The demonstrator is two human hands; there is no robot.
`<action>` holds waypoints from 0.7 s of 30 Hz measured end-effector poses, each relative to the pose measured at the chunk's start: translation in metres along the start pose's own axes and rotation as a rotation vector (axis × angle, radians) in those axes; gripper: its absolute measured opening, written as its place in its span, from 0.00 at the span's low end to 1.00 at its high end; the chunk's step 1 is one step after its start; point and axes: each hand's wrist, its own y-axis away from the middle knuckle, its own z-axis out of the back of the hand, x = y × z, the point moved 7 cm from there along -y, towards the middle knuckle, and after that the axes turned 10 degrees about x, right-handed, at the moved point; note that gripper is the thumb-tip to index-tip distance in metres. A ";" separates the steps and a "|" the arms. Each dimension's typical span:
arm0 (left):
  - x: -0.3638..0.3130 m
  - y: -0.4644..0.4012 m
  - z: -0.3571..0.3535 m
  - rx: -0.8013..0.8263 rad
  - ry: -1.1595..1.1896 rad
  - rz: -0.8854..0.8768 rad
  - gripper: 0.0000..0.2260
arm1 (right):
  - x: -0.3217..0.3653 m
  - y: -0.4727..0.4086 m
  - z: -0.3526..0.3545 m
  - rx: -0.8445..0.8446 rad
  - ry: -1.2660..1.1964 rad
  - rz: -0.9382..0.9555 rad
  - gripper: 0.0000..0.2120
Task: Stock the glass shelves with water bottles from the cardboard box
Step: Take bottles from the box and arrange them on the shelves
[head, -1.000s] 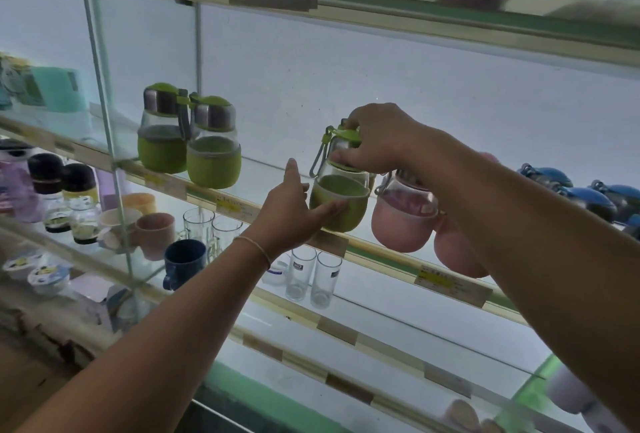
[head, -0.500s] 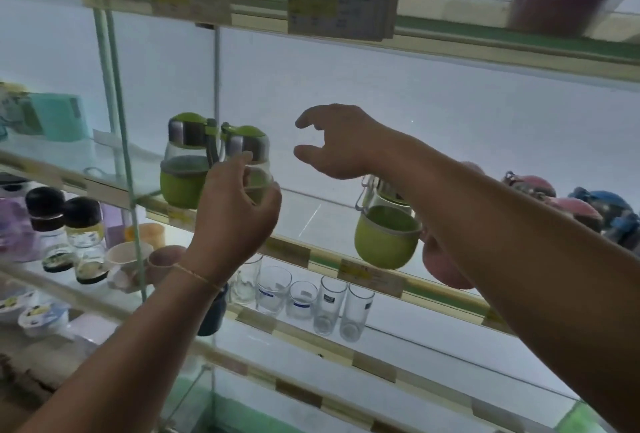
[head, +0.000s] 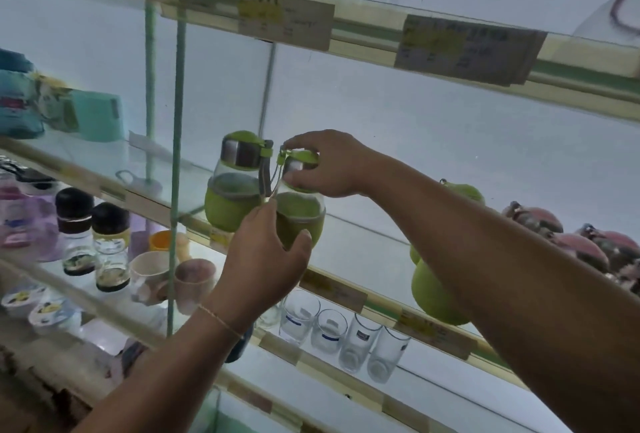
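Note:
Two green-sleeved glass water bottles stand side by side on the middle glass shelf (head: 360,224). The left bottle (head: 233,186) stands free. My left hand (head: 265,263) grips the green base of the right bottle (head: 299,212) from below and in front. My right hand (head: 327,164) pinches that bottle's green lid and steel neck from the right. A third green bottle (head: 434,289) sits further right on the same shelf, mostly hidden behind my right forearm. Pink bottles (head: 585,245) stand at the far right. The cardboard box is out of view.
Clear drinking glasses (head: 329,328) line the lower shelf beneath my arms. Mugs (head: 194,282) and black-capped jars (head: 110,249) stand to the left behind a green upright (head: 176,155). The upper shelf edge (head: 367,41) carries price labels. Teal boxes (head: 98,117) sit far left.
My right hand left the third green bottle and moved left onto the second bottle's lid. My left hand stayed wrapped on that bottle's base. The view has tilted up and left.

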 end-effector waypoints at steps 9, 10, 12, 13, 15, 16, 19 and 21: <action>-0.006 -0.012 -0.022 0.077 0.081 -0.048 0.15 | -0.031 0.000 0.000 0.004 0.007 -0.067 0.26; -0.007 -0.014 -0.025 0.089 0.088 -0.051 0.15 | -0.034 0.002 0.000 0.009 0.029 -0.076 0.25; -0.010 -0.019 -0.034 0.120 0.103 -0.054 0.16 | -0.039 0.005 0.002 0.025 0.079 -0.092 0.25; -0.012 -0.021 -0.038 0.133 0.107 -0.059 0.17 | -0.041 0.007 0.003 0.040 0.112 -0.100 0.25; -0.015 -0.025 -0.045 0.153 0.122 -0.072 0.18 | -0.044 0.011 0.005 0.072 0.187 -0.118 0.27; -0.017 -0.027 -0.048 0.160 0.132 -0.077 0.18 | -0.046 0.014 0.006 0.084 0.215 -0.129 0.28; -0.021 -0.034 -0.056 0.171 0.139 -0.091 0.16 | -0.054 0.020 0.009 0.109 0.250 -0.162 0.30; -0.025 -0.038 -0.062 0.185 0.136 -0.110 0.16 | -0.063 0.022 0.011 0.124 0.268 -0.188 0.30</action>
